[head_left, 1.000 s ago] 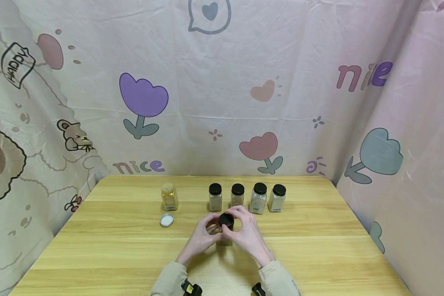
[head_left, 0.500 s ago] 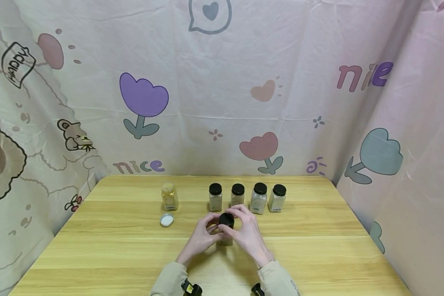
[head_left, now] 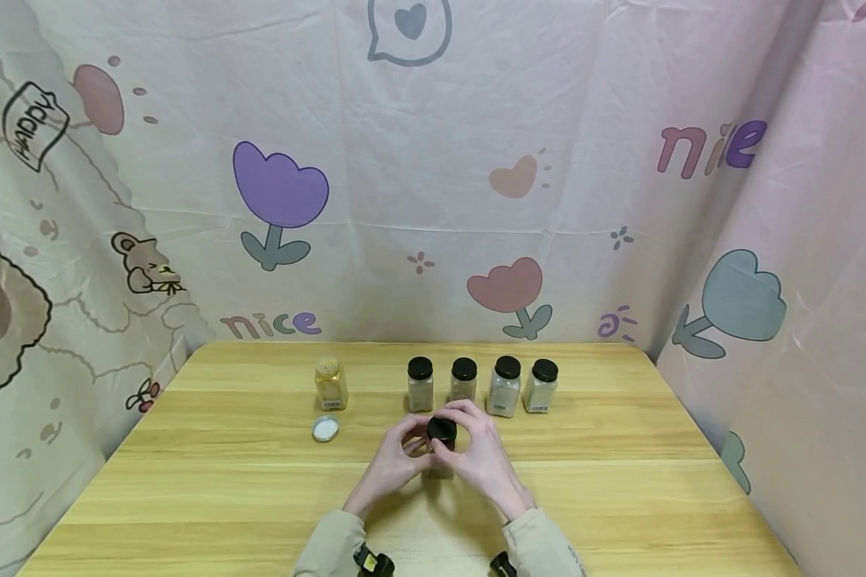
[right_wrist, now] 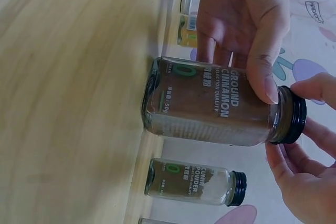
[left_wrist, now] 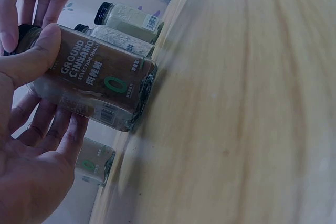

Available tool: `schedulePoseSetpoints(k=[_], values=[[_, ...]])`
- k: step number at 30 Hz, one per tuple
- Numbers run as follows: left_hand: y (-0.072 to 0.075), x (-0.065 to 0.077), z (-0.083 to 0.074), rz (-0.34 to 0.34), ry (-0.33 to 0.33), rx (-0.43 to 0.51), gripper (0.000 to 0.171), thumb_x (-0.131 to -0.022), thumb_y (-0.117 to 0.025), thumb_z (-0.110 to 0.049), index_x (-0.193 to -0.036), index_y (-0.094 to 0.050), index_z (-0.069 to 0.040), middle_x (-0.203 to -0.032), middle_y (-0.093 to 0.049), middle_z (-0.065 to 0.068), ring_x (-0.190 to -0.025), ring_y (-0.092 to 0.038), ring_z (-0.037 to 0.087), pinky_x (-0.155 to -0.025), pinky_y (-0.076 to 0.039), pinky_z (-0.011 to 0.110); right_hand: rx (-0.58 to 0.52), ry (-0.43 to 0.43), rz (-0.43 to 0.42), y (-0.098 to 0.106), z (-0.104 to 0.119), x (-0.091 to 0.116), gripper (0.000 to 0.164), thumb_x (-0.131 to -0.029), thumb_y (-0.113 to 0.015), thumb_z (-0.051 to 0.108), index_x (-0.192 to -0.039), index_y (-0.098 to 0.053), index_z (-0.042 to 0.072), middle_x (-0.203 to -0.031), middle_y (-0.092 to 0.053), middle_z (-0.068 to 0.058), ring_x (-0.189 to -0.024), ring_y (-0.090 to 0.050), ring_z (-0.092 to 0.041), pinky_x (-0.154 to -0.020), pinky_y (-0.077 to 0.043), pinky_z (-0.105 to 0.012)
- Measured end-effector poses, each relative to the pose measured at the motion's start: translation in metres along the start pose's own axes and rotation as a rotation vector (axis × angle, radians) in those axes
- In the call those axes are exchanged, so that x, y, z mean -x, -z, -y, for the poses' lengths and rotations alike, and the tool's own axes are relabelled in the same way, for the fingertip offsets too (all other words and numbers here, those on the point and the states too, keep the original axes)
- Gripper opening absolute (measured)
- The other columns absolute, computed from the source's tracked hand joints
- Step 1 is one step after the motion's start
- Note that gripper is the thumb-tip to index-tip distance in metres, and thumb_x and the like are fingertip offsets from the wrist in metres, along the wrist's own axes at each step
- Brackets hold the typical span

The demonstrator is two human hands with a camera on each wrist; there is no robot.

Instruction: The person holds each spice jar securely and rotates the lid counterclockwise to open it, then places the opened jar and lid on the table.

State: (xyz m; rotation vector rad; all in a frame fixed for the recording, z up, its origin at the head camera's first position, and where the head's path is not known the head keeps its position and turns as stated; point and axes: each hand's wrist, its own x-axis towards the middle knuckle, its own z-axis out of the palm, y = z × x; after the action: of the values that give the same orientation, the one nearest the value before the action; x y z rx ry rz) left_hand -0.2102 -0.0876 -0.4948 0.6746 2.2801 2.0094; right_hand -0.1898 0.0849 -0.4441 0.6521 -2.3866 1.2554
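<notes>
A square glass jar labelled ground cinnamon [right_wrist: 199,103], full of brown powder, stands upright on the table in front of the person. My left hand [head_left: 395,463] grips its body from the left, with the thumb [left_wrist: 44,51] across the front near the shoulder. My right hand [head_left: 482,450] pinches the jar's black lid [head_left: 442,430] between thumb and fingers. The lid sits on the jar's neck. Farther back on the left is a yellow jar [head_left: 331,390] with its top uncapped, and a silver-rimmed white lid [head_left: 325,429] lies just in front of it.
Behind the hands stands a row of several black-capped spice jars, among them a cumin powder jar [right_wrist: 186,182] and a pale-filled jar [head_left: 503,393]. A patterned curtain [head_left: 404,200] hangs along the back edge of the wooden table [head_left: 621,497].
The right thumb and fingers shift slightly around the black lid, first one way and then back. The left hand and the jar stay in place.
</notes>
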Motion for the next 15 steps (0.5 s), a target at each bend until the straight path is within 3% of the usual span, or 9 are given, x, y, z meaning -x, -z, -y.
schedulePoseSetpoints(k=[4,9,15], values=[[0.0000,0.0002,-0.0002,0.000,0.000,0.000,0.047,-0.082,-0.077,0.003,-0.125,-0.059,0.008,-0.128,-0.059,0.027,-0.113,-0.058,0.004,-0.110,-0.050,0.031,0.012,-0.017,-0.018,-0.0003,0.0015,0.0007,0.038,-0.076,-0.085,0.010,-0.112,-0.073,0.006,-0.115,-0.067,-0.005,-0.107,-0.065,-0.021,-0.097,-0.056,-0.037],[0.0009,0.0006,-0.0001,0.005,0.011,-0.005,0.047,-0.083,-0.079,0.000,-0.126,-0.060,0.006,-0.128,-0.060,0.026,-0.117,-0.060,0.018,-0.109,-0.050,0.027,0.026,-0.086,-0.057,-0.0011,0.0022,0.0014,0.042,-0.074,-0.089,0.020,-0.111,-0.074,0.007,-0.111,-0.067,-0.002,-0.101,-0.063,-0.019,-0.092,-0.052,-0.037],[0.0015,0.0011,0.0001,0.003,0.017,-0.008,0.048,-0.083,-0.081,-0.005,-0.125,-0.060,0.005,-0.128,-0.059,0.026,-0.118,-0.060,0.026,-0.108,-0.051,0.025,0.037,-0.074,-0.063,-0.0012,0.0019,0.0015,0.037,-0.074,-0.089,0.019,-0.108,-0.075,0.010,-0.107,-0.069,0.000,-0.094,-0.064,-0.017,-0.089,-0.049,-0.034]])
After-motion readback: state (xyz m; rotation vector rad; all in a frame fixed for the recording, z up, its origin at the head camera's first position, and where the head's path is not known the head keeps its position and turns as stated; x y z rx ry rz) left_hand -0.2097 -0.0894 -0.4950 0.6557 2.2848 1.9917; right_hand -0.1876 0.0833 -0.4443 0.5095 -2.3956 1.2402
